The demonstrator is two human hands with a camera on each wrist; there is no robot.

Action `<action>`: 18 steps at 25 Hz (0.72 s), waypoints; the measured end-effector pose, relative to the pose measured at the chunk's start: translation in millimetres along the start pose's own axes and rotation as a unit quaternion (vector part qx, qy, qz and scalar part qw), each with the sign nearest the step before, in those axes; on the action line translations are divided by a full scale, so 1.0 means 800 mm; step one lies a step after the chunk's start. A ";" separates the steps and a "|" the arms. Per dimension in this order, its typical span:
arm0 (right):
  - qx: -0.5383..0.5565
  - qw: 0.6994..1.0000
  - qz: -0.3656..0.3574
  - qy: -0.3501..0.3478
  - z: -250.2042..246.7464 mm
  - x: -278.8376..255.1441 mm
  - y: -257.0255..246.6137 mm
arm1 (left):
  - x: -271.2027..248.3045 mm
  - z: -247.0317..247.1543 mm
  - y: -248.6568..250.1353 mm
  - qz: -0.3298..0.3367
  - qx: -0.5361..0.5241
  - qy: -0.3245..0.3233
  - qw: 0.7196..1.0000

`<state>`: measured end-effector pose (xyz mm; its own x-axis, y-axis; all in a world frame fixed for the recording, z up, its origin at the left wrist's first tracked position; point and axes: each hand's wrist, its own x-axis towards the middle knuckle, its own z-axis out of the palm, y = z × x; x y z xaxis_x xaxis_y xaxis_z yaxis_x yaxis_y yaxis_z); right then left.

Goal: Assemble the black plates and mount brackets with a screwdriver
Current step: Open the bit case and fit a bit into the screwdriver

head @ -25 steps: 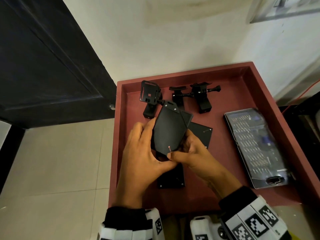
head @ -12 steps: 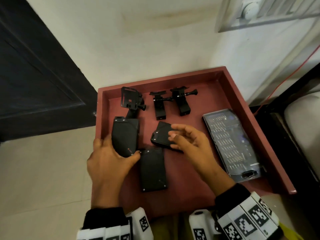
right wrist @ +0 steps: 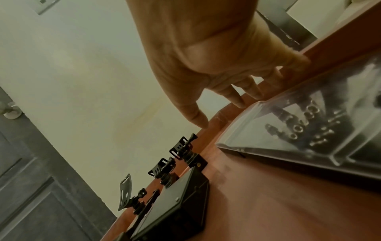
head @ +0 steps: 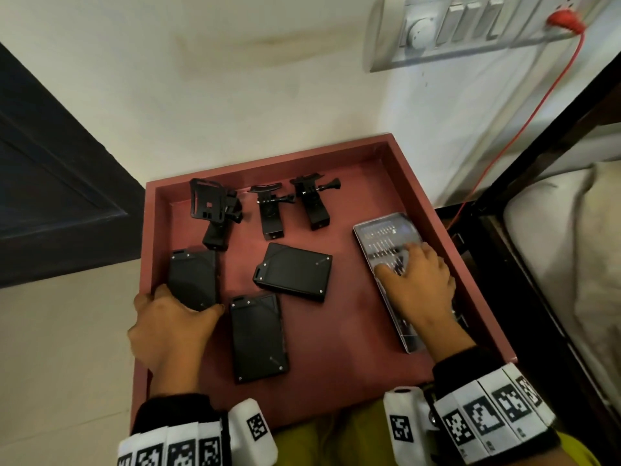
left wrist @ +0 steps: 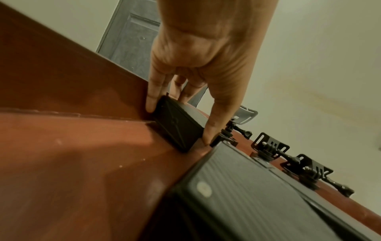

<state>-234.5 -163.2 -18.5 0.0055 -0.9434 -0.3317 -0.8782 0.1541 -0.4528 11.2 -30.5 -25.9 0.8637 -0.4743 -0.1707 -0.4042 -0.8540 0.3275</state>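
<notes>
Three black plates lie in a red tray (head: pixel 408 183): one at the left (head: pixel 193 274), one at the front middle (head: pixel 258 338), one in the centre (head: pixel 295 272). My left hand (head: pixel 188 306) pinches the near end of the left plate (left wrist: pixel 177 127) between thumb and fingers, close to the tray's left wall. Three black mount brackets (head: pixel 215 210) (head: pixel 270 213) (head: pixel 314 205) stand along the back. My right hand (head: pixel 403 260) lies with spread fingers (right wrist: pixel 240 102) on a clear screwdriver bit case (head: pixel 379 233) at the tray's right side. No loose screwdriver is visible.
A dark door (head: pixel 50 163) stands at the left. On the wall above is a switch panel (head: pixel 470 25) with a red cable (head: pixel 524 119) hanging down. A dark frame with bedding (head: pixel 554 264) is on the right. Bare tray floor (head: pixel 353 338) lies between the front plate and the case.
A second ago both hands held one plate up. The left hand has set it down at the tray's left. The right hand let go and moved right onto the bit case.
</notes>
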 end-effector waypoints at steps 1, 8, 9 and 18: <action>-0.015 0.999 0.019 -0.025 -0.002 -0.001 -0.001 | 0.000 0.001 0.001 0.000 0.002 -0.001 1.000; -0.080 0.995 0.042 -0.048 -0.005 -0.002 0.005 | -0.006 -0.007 0.015 -0.005 0.021 -0.051 0.998; -0.074 0.996 0.040 -0.042 -0.005 -0.001 0.005 | -0.006 -0.012 0.019 0.000 0.043 -0.055 0.998; 0.054 0.995 0.027 -0.074 0.006 0.006 0.011 | -0.094 0.029 0.131 0.232 -0.113 -0.247 0.934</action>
<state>-239.6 -165.3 -28.2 0.0376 -0.8803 -0.4729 -0.8228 0.2413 -0.5146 -103.0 -89.2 -0.7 0.3453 -0.8706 -0.3505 -0.5782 -0.4916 0.6512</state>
